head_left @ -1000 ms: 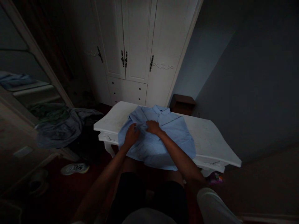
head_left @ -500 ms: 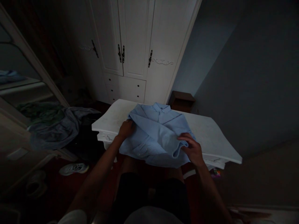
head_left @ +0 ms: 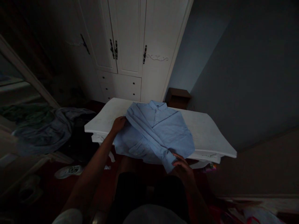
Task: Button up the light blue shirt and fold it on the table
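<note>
A light blue long-sleeved shirt (head_left: 171, 129) lies front up on a white table (head_left: 210, 133), its collar at the far edge and its hem hanging over the near edge. One sleeve crosses the front diagonally toward the lower right. My right hand (head_left: 183, 168) grips the cuff end of that sleeve, just off the table's near edge. At the shirt's left side, my left hand (head_left: 119, 123) is closed on the fabric near the folded shoulder; its fingertips are partly hidden by the cloth.
Behind the table stands a white wardrobe (head_left: 128, 40) with dark handles and drawers. A brown bedside cabinet (head_left: 177, 97) is at the back right. Grey and green clothes (head_left: 46, 127) are heaped at the left. A pale shoe (head_left: 68, 171) rests on the red floor.
My right hand has drawn the cuff down and toward me, so the sleeve now lies narrower and straighter across the shirt. My left hand stays by the shirt's left side. The view has shifted slightly.
</note>
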Demonstrator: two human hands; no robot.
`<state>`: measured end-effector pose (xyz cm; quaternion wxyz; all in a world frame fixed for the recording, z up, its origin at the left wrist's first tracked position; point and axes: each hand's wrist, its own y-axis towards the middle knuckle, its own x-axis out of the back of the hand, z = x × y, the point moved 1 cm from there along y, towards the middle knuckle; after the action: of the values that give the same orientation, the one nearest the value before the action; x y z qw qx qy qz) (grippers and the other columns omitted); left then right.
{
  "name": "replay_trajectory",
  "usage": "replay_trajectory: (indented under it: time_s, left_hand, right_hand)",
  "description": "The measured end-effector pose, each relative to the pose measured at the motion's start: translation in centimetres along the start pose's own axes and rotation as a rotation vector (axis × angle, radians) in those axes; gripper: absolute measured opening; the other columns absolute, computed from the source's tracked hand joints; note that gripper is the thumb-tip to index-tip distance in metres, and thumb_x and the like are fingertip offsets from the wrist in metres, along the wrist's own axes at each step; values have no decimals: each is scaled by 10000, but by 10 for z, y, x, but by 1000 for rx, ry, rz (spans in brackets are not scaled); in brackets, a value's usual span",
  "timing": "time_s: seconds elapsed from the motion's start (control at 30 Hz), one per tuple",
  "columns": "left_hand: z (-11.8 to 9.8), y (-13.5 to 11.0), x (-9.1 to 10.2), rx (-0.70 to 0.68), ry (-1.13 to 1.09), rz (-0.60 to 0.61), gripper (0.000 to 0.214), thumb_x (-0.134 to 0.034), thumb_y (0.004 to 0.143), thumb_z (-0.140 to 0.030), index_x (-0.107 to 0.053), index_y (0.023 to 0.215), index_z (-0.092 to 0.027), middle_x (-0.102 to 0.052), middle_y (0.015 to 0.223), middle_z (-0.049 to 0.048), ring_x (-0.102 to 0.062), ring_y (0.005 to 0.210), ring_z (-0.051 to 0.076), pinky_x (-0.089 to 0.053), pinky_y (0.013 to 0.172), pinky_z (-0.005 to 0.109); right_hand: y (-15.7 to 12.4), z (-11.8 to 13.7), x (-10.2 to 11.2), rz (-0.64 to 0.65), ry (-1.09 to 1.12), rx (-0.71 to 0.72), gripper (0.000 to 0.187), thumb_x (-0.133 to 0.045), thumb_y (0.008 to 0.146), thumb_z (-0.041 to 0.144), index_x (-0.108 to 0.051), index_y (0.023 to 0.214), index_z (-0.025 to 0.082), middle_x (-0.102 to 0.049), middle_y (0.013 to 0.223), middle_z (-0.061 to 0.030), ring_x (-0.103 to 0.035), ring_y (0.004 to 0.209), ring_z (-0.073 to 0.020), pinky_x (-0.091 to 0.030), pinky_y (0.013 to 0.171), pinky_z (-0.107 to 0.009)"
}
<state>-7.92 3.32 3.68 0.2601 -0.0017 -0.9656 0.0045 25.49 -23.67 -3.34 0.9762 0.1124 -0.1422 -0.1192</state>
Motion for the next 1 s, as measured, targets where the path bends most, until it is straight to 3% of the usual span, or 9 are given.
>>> replay_trajectory:
  time_s: [0.17, 0.27, 0.33, 0.4, 0.57, 0.67, 0.83, 0.9, 1.0]
  left_hand:
    - [-10, -28, 3, 87, -394, 11, 367, -396, 880, -375, -548, 1101, -124, -707, 1019, 142, -718, 866, 226, -595, 701, 364]
    - [-8, -71, -12, 85, -746, -104, 368, -613, 769, -391, -555, 1054, -164, -677, 1096, 120, -686, 1001, 225, -578, 841, 374]
    - [-3, -111, -30, 60, -805, -277, 421, -713, 695, -377, -575, 1051, -202, -659, 1152, 90, -644, 1098, 219, -549, 910, 354]
    - [4, -154, -52, 111, -849, -329, 451, -727, 706, -399, -582, 1103, -241, -648, 1200, 72, -633, 1128, 218, -549, 905, 345]
    - [8, -224, -91, 344, -896, 47, 368, -768, 702, -427, -675, 1010, -248, -729, 1025, 55, -699, 985, 247, -575, 739, 320]
    - [3, -228, -95, 370, -1030, 170, 335, -791, 685, -389, -695, 950, -208, -744, 968, 65, -708, 946, 253, -566, 698, 309]
    - [-7, -215, -93, 381, -1121, 207, 290, -808, 641, -338, -705, 838, -151, -746, 898, 80, -705, 925, 254, -559, 744, 309]
    - [-10, -213, -96, 414, -1167, 256, 251, -796, 645, -300, -694, 822, -155, -746, 883, 71, -706, 911, 252, -560, 760, 319]
    - [-13, -211, -102, 432, -1258, 351, 240, -772, 639, -208, -683, 856, -156, -747, 929, 71, -701, 933, 259, -559, 802, 339]
  right_hand:
    - [5, 50, -19, 2, -19, 178, 198, -602, 862, 268, -768, 791, 350, -706, 1179, -33, -665, 1091, -285, -532, 950, -509]
    - [2, 74, -39, 235, -45, 278, 275, -631, 851, 195, -768, 939, 417, -693, 1216, 25, -670, 1112, -269, -553, 971, -490]
    - [-1, 81, -56, 399, -29, 280, 332, -647, 860, 189, -737, 1040, 452, -683, 1226, 60, -674, 1112, -257, -560, 986, -464]
    - [-3, 80, -71, 498, -11, 253, 363, -636, 885, 210, -695, 1138, 463, -669, 1246, 74, -670, 1124, -251, -552, 1011, -446]
    - [-14, 68, -83, 664, -24, 211, 343, -581, 918, 249, -681, 1154, 477, -604, 1335, 116, -601, 1231, -238, -504, 1074, -428]
    - [-18, 61, -76, 578, -25, 207, 346, -538, 915, 211, -713, 1124, 425, -620, 1331, 75, -606, 1221, -225, -493, 1074, -432]
    - [-8, 41, -66, 43, 60, -7, 404, -677, 829, 350, -661, 1226, 277, -601, 1360, -69, -528, 1289, -284, -395, 1117, -524]
    - [-1, 34, -67, 36, 191, -208, 513, -747, 767, 443, -635, 1240, 278, -612, 1341, -80, -540, 1270, -301, -418, 1084, -526]
    - [8, 28, -69, 181, 428, -426, 529, -784, 712, 532, -666, 1161, 280, -694, 1199, -65, -621, 1151, -289, -469, 1019, -479]
